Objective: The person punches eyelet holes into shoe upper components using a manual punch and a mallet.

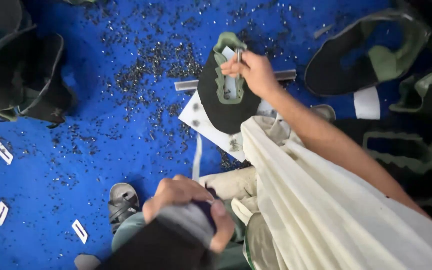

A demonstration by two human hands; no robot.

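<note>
Fingers (236,64) of the right hand (254,73) pinch a slim metal tool (239,56) against a black shoe upper (226,107) with green trim, lying on white card over the blue mat (96,145). Left hand (188,205), closed, grips dark fabric (176,235). Steady, upright pressure would likely keep the tool placed.

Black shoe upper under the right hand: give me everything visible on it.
The black shoe upper lies flat on a white sheet over the blue floor. It looks like dark fabric, rounded at the near end, with a pale green trim framing a long central opening and a green tab at the far end. The right hand rests on its upper right edge, pressing a thin metal tool against the trim. A metal bar lies behind it.
</note>
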